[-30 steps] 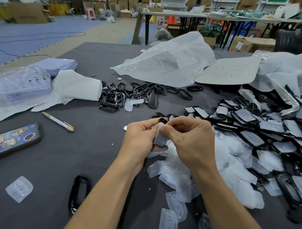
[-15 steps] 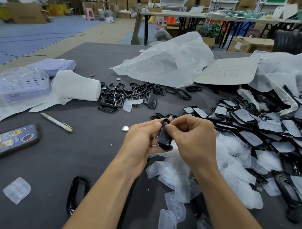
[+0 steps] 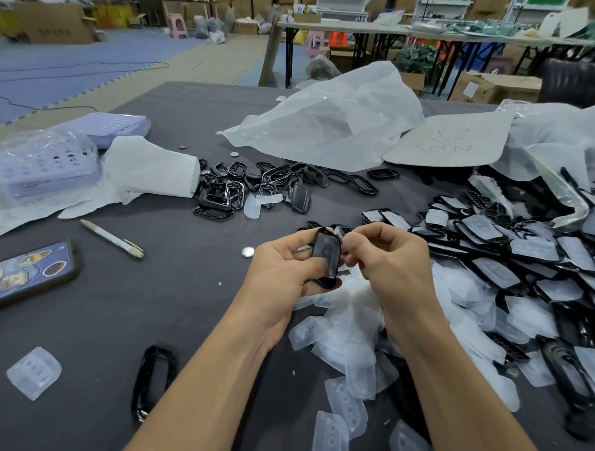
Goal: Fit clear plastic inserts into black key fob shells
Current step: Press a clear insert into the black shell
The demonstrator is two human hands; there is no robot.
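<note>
floor: blue and tan foam mats (image 3: 81, 54) | back: folding tables (image 3: 343, 27), cardboard boxes (image 3: 56, 28), pink stool (image 3: 177, 25)

Soft, even indoor light, wide-angle view.
The table (image 3: 157, 314) carries only faint shadows beneath the forearms (image 3: 210, 380); the glossy key fob shell (image 3: 326, 258) shows a pale sheen. Lines bow toward the edges, and the room's far top-left corner is smeared.

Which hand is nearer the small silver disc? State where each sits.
Left. The left hand, gripping the black shell, is just right of the silver disc; the right hand lies farther right, beyond the shell.
</note>
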